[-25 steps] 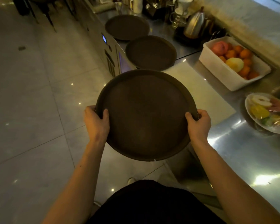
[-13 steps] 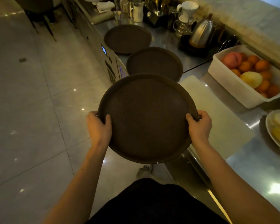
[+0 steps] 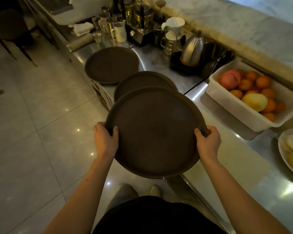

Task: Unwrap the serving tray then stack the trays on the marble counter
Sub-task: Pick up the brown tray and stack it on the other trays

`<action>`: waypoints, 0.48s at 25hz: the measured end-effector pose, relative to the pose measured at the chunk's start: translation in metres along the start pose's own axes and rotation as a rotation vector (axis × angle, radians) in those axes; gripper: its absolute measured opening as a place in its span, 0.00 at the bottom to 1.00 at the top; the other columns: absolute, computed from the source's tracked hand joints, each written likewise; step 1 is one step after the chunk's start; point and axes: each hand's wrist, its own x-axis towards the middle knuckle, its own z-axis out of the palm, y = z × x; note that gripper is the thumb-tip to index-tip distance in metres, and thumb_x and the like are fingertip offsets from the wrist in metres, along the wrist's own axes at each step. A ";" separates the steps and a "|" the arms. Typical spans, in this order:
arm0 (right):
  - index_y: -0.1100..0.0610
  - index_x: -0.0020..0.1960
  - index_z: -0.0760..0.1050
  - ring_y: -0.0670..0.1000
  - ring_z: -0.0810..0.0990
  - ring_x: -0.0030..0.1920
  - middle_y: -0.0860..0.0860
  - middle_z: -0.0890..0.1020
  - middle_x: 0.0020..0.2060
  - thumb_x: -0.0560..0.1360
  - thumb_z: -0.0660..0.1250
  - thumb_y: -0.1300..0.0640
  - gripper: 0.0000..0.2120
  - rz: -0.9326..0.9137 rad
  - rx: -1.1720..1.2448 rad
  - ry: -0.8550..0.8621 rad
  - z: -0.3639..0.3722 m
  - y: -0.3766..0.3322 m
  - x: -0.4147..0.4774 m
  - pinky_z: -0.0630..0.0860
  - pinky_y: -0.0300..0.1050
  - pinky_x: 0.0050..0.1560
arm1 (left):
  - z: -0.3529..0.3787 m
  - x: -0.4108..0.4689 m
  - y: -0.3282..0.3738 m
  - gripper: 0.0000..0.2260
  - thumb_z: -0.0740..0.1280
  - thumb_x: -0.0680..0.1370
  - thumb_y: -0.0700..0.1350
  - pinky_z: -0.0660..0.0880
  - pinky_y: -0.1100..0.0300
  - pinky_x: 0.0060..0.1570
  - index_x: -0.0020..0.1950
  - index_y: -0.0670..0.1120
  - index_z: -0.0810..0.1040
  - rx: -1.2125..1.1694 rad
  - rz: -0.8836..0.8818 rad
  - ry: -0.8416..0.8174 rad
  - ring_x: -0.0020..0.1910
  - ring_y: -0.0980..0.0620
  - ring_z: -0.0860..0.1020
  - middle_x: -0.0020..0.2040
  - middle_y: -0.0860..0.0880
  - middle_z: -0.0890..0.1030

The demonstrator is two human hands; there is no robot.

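Left hand point(image 3: 105, 140) and right hand point(image 3: 208, 142) both clamp the rim of a round brown serving tray point(image 3: 156, 132), held above the steel counter's point(image 3: 254, 179) edge; its far edge overlaps a second tray point(image 3: 142, 81); a third tray point(image 3: 111, 65) lies farther back.

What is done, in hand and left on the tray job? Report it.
Done: the held tray shows no wrap. In hand: left hand and right hand grip its rim, above the steel counter edge. Left: no stack yet; the middle tray and far tray lie apart, not on the marble counter.
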 end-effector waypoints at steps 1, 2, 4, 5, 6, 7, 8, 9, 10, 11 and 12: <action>0.54 0.48 0.73 0.54 0.78 0.44 0.55 0.79 0.45 0.74 0.70 0.56 0.06 0.006 -0.008 0.013 0.005 -0.001 0.005 0.74 0.46 0.45 | 0.005 0.010 0.002 0.17 0.68 0.77 0.46 0.69 0.60 0.45 0.61 0.41 0.70 0.001 0.010 -0.007 0.47 0.54 0.70 0.58 0.42 0.73; 0.53 0.47 0.73 0.54 0.78 0.44 0.55 0.79 0.45 0.74 0.70 0.55 0.06 0.008 -0.012 0.026 0.010 -0.003 0.009 0.74 0.46 0.45 | 0.008 0.020 0.003 0.17 0.68 0.76 0.46 0.69 0.60 0.45 0.61 0.41 0.70 0.003 0.023 -0.016 0.46 0.54 0.70 0.58 0.42 0.73; 0.53 0.47 0.73 0.54 0.79 0.43 0.55 0.79 0.45 0.74 0.70 0.55 0.06 0.019 -0.026 0.057 0.022 -0.006 0.016 0.74 0.47 0.44 | 0.017 0.044 0.007 0.17 0.68 0.76 0.46 0.69 0.60 0.46 0.61 0.40 0.71 0.017 0.055 -0.049 0.47 0.53 0.71 0.58 0.42 0.74; 0.54 0.47 0.73 0.54 0.78 0.43 0.55 0.79 0.44 0.74 0.70 0.55 0.06 0.033 -0.037 0.078 0.028 -0.007 0.018 0.75 0.48 0.44 | 0.022 0.056 0.009 0.17 0.68 0.76 0.46 0.70 0.59 0.47 0.61 0.40 0.71 0.020 0.065 -0.066 0.48 0.51 0.72 0.58 0.42 0.74; 0.54 0.47 0.74 0.55 0.78 0.43 0.55 0.79 0.44 0.74 0.70 0.55 0.06 0.055 -0.050 0.106 0.037 -0.009 0.021 0.76 0.49 0.45 | 0.026 0.072 0.010 0.17 0.68 0.77 0.46 0.71 0.59 0.47 0.62 0.40 0.71 0.017 0.077 -0.094 0.50 0.49 0.74 0.58 0.42 0.74; 0.55 0.48 0.74 0.55 0.78 0.43 0.55 0.79 0.45 0.74 0.70 0.54 0.07 0.076 -0.062 0.131 0.047 -0.012 0.021 0.76 0.50 0.46 | 0.029 0.088 0.011 0.17 0.68 0.77 0.46 0.71 0.58 0.48 0.62 0.40 0.71 0.009 0.091 -0.123 0.52 0.47 0.75 0.58 0.42 0.74; 0.55 0.48 0.74 0.55 0.79 0.44 0.56 0.79 0.45 0.74 0.70 0.54 0.07 0.086 -0.077 0.148 0.054 -0.015 0.022 0.77 0.50 0.46 | 0.033 0.101 0.012 0.17 0.68 0.77 0.46 0.72 0.58 0.49 0.63 0.40 0.71 0.003 0.103 -0.144 0.54 0.47 0.75 0.58 0.42 0.74; 0.56 0.49 0.74 0.55 0.79 0.44 0.56 0.79 0.46 0.74 0.70 0.54 0.08 0.105 -0.090 0.172 0.064 -0.019 0.022 0.77 0.50 0.46 | 0.036 0.117 0.011 0.18 0.67 0.77 0.46 0.73 0.57 0.50 0.63 0.40 0.71 0.006 0.113 -0.168 0.55 0.47 0.75 0.59 0.42 0.74; 0.56 0.48 0.73 0.55 0.79 0.44 0.56 0.79 0.46 0.74 0.70 0.54 0.08 0.125 -0.098 0.194 0.074 -0.022 0.020 0.76 0.49 0.45 | 0.038 0.132 0.009 0.18 0.67 0.77 0.46 0.75 0.55 0.53 0.64 0.41 0.70 0.015 0.119 -0.193 0.56 0.46 0.76 0.59 0.43 0.75; 0.56 0.48 0.73 0.56 0.78 0.44 0.56 0.79 0.46 0.74 0.70 0.55 0.07 0.139 -0.102 0.211 0.085 -0.026 0.017 0.75 0.48 0.45 | 0.039 0.148 0.007 0.18 0.67 0.77 0.46 0.76 0.53 0.54 0.64 0.41 0.70 0.021 0.130 -0.219 0.56 0.46 0.76 0.60 0.43 0.75; 0.56 0.48 0.73 0.56 0.78 0.44 0.56 0.78 0.46 0.74 0.70 0.55 0.07 0.144 -0.116 0.221 0.095 -0.031 0.013 0.73 0.47 0.44 | 0.040 0.162 0.003 0.18 0.67 0.77 0.46 0.76 0.52 0.55 0.64 0.42 0.70 0.022 0.143 -0.247 0.56 0.46 0.76 0.59 0.43 0.75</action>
